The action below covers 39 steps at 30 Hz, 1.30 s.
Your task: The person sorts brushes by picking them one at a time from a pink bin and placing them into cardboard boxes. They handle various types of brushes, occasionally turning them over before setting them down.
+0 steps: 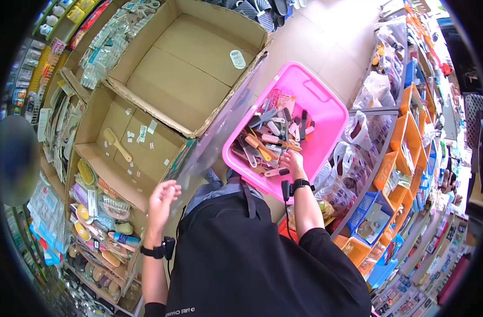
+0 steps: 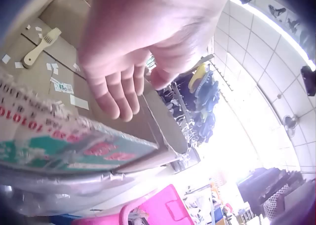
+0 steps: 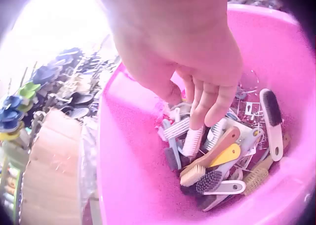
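Note:
My left hand (image 1: 164,203) is held beside the lower cardboard box (image 1: 159,138), fingers loosely bent and holding nothing. In the left wrist view the same hand (image 2: 140,47) hangs above the box edge, and a cream-handled brush (image 2: 42,48) lies inside among small white labels. My right hand (image 1: 293,162) reaches into a pink tub (image 1: 326,113) of mixed brushes. Seen from the right wrist, that hand (image 3: 182,52) has its fingers pointing down, fingertips at a pale pink-bristled brush (image 3: 192,142); whether they touch it is unclear. A dark-bristled white brush (image 3: 272,126) leans at the tub's side.
A larger cardboard box (image 1: 178,58) holds one white tag (image 1: 238,59). Packed brushes (image 1: 101,206) fill the shelf at left. Orange baskets (image 1: 384,169) and bagged goods (image 1: 352,153) line the right side. Tiled floor (image 1: 318,37) shows beyond the tub.

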{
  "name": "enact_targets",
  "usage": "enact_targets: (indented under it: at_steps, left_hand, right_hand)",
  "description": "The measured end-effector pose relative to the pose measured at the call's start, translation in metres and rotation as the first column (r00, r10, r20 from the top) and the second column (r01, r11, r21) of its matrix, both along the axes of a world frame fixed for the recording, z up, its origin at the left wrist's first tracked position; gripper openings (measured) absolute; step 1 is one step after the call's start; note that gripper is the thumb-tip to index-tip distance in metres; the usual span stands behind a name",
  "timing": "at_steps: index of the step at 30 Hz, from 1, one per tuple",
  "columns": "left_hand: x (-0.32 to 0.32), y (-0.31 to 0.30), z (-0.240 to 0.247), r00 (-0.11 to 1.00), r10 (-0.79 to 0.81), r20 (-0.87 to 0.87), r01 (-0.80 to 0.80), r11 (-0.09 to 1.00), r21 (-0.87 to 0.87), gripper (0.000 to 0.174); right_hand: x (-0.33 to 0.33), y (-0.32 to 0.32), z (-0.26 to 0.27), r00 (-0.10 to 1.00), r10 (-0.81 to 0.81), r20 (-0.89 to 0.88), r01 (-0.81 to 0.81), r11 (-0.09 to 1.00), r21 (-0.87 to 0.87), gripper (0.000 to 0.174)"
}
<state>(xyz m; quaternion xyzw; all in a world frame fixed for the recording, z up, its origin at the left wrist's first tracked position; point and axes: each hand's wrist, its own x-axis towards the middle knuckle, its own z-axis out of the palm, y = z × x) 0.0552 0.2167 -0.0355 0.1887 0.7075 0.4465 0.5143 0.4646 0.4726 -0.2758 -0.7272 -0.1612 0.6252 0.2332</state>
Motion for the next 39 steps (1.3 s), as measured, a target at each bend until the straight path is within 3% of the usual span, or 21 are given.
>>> enact_targets:
  at_steps: [4,8,14,17,22,26,30,33,35,37,39]
  left_hand:
    - [0.028,-0.011,0.002,0.997,-0.066,0.043,0.071,0.988,-0.136,0.033]
    - [0.041,-0.013,0.009,0.998,-0.057,0.037,0.065,0.961,-0.267,0.037]
    - [0.05,-0.011,0.011,0.998,-0.057,0.019,0.06,0.948,-0.312,0.037]
    - [0.05,-0.004,0.012,0.997,-0.078,0.02,0.081,0.947,-0.312,0.037]
    - [0.047,0.015,0.009,0.988,-0.151,0.04,0.157,0.955,-0.251,0.038]
    - [0.043,0.03,0.006,0.969,-0.242,0.044,0.246,0.956,-0.158,0.037]
    - [0.039,0.048,-0.003,0.935,-0.356,-0.003,0.354,0.932,-0.077,0.037]
    - [0.043,0.07,0.012,0.899,-0.436,-0.049,0.435,0.9,-0.025,0.039]
    - [0.044,0.077,0.014,0.889,-0.458,0.009,0.458,0.889,0.018,0.04]
    - [0.047,0.075,0.013,0.918,-0.397,0.004,0.394,0.913,0.1,0.036]
    - [0.042,0.065,0.0,0.957,-0.267,0.117,0.257,0.962,0.09,0.03]
  right_hand:
    - [0.014,0.028,-0.043,0.993,-0.119,-0.024,0.115,0.986,-0.117,0.033]
    - [0.015,0.046,-0.062,0.999,-0.015,-0.042,0.007,0.985,-0.171,0.047]
    - [0.007,0.054,-0.076,0.988,-0.114,-0.106,0.082,0.96,-0.268,0.03]
    - [0.013,0.051,-0.081,0.936,-0.184,-0.299,0.125,0.97,-0.206,0.022]
    - [0.009,0.033,-0.023,0.892,-0.146,-0.428,0.09,0.985,-0.149,0.01]
    - [-0.007,0.003,0.042,0.913,0.124,-0.388,-0.079,0.988,0.13,0.009]
    - [-0.046,-0.025,0.123,0.857,0.372,-0.357,-0.314,0.926,0.211,0.012]
    - [-0.088,-0.039,0.182,0.737,0.597,-0.318,-0.51,0.799,0.319,0.014]
    - [-0.111,-0.05,0.188,0.626,0.698,-0.346,-0.575,0.714,0.399,0.014]
    - [-0.144,-0.061,0.216,0.524,0.792,-0.315,-0.68,0.611,0.405,0.015]
    - [-0.17,-0.072,0.223,0.42,0.891,-0.174,-0.763,0.45,0.464,0.017]
